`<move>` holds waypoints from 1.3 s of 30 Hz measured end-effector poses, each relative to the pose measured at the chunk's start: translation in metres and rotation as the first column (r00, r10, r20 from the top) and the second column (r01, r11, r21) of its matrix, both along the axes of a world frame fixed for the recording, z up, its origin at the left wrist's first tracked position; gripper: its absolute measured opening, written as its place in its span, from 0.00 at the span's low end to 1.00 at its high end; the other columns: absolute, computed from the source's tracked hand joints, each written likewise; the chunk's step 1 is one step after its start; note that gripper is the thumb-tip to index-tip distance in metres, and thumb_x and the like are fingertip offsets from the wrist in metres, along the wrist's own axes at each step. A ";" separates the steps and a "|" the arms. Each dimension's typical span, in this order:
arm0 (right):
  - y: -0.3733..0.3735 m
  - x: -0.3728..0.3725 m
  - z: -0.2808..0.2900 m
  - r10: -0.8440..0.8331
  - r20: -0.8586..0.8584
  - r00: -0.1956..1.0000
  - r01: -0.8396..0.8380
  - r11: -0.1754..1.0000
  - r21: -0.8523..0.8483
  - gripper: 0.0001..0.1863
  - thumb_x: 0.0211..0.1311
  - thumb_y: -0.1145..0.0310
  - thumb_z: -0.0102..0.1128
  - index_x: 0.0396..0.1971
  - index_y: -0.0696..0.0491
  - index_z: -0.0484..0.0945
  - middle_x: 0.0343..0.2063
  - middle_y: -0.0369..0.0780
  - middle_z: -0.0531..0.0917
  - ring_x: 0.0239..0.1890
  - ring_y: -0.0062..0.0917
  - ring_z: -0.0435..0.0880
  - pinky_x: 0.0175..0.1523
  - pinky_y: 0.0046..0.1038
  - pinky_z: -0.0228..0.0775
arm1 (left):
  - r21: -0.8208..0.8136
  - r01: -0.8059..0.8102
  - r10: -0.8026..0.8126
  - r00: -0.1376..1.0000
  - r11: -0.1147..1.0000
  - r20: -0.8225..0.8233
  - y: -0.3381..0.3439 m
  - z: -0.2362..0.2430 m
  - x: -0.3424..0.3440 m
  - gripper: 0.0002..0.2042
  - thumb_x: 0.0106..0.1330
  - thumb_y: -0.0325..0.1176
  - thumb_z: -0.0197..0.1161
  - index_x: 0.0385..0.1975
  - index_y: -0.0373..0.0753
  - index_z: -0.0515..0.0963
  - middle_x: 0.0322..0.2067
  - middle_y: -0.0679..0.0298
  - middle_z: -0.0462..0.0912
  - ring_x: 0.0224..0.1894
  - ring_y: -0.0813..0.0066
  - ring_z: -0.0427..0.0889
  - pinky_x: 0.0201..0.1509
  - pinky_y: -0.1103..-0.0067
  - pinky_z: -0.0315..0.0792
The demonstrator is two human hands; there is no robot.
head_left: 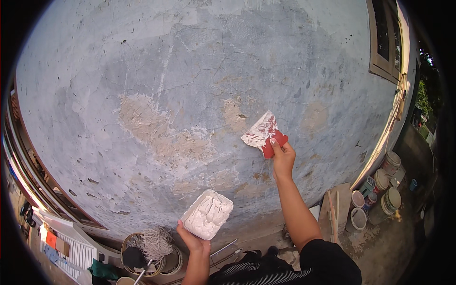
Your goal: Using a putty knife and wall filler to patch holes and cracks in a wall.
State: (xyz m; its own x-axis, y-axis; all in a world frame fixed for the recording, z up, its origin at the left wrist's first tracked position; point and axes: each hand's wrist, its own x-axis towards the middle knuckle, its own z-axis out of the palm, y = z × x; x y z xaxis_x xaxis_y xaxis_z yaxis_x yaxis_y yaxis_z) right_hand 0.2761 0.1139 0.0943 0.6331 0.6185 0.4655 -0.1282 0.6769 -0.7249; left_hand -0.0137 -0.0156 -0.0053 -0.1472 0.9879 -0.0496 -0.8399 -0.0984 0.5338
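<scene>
Scraper: red plastic putty scraper [264, 133], smeared white over most of its blade, raised to the wall at right of centre, blade edge tilted up and left, on or just off the plaster.
Right hand: right hand [283, 159] closed around the scraper's lower red end, fingers curled over it, thumb along its side; arm stretched up from the lower edge of the view.
Putty board: squarish white board [207, 214] heaped with white putty in ridges, held low and tilted, well below and left of the scraper.
Left hand: left hand [192, 240] under the board's lower edge, palm up, fingers hidden beneath it, thumb tip showing at the corner; gripping it from below.
Wall: grey-blue rendered wall [199, 61], cracked, with sandy bare patches and pale filled streaks at centre, left of the scraper.
Window frame: wooden window frame [384, 42] at upper right of the wall.
Buckets: cluster of paint buckets [384, 190] on the ground at right, near the wall's foot.
Basket: round basket [149, 247] holding a tangle of pale string, just left of the left forearm.
Planks: short wooden planks [335, 213] leaning at the wall's base, right of the right arm.
</scene>
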 end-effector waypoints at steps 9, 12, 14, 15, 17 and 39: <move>-0.006 0.000 0.055 0.191 0.068 0.979 -0.198 0.975 0.104 0.10 0.67 0.71 0.64 0.44 0.60 0.82 0.36 0.37 0.85 0.36 0.16 0.82 0.42 0.21 0.76 | -0.008 0.021 -0.021 1.000 1.000 -0.002 -0.001 -0.004 0.004 0.35 0.70 0.59 0.43 0.63 0.32 0.66 0.61 0.51 0.73 0.62 0.53 0.74 0.66 0.61 0.69; 0.004 0.013 0.069 0.161 0.236 0.958 -0.187 0.978 0.094 0.10 0.67 0.71 0.64 0.43 0.60 0.82 0.35 0.36 0.86 0.35 0.15 0.81 0.41 0.21 0.75 | -0.007 0.016 -0.016 1.000 1.000 -0.001 -0.002 -0.004 0.004 0.35 0.70 0.59 0.43 0.63 0.32 0.66 0.61 0.51 0.73 0.62 0.53 0.74 0.66 0.61 0.68; 0.006 0.020 0.079 0.142 0.337 0.931 -0.187 0.977 0.105 0.10 0.67 0.70 0.64 0.43 0.60 0.82 0.35 0.37 0.86 0.35 0.15 0.82 0.40 0.21 0.76 | -0.014 0.003 -0.003 1.000 1.000 -0.001 -0.002 -0.005 0.003 0.35 0.70 0.59 0.43 0.63 0.32 0.66 0.61 0.51 0.73 0.62 0.52 0.74 0.66 0.61 0.68; 0.005 0.019 0.084 0.146 0.338 0.930 -0.191 0.976 0.104 0.10 0.67 0.70 0.64 0.43 0.60 0.82 0.35 0.37 0.86 0.35 0.15 0.82 0.40 0.21 0.76 | -0.017 -0.006 0.006 1.000 1.000 0.003 -0.001 -0.006 0.002 0.35 0.70 0.59 0.43 0.64 0.32 0.66 0.61 0.51 0.73 0.62 0.52 0.74 0.66 0.61 0.68; 0.000 0.017 0.095 0.270 0.204 0.941 -0.289 0.955 0.067 0.10 0.68 0.69 0.63 0.44 0.59 0.82 0.35 0.37 0.86 0.35 0.17 0.83 0.39 0.23 0.77 | -0.021 -0.016 0.016 1.000 1.000 0.008 0.001 -0.008 0.002 0.35 0.70 0.59 0.43 0.64 0.32 0.66 0.61 0.51 0.73 0.62 0.53 0.74 0.66 0.61 0.68; 0.028 -0.009 0.045 0.004 0.159 0.987 0.006 0.998 -0.064 0.08 0.66 0.72 0.63 0.39 0.60 0.84 0.29 0.33 0.85 0.25 0.12 0.78 0.30 0.19 0.69 | -0.024 0.002 -0.001 1.000 1.000 0.015 0.008 -0.006 0.007 0.37 0.69 0.60 0.43 0.65 0.33 0.65 0.62 0.51 0.72 0.63 0.52 0.73 0.66 0.60 0.68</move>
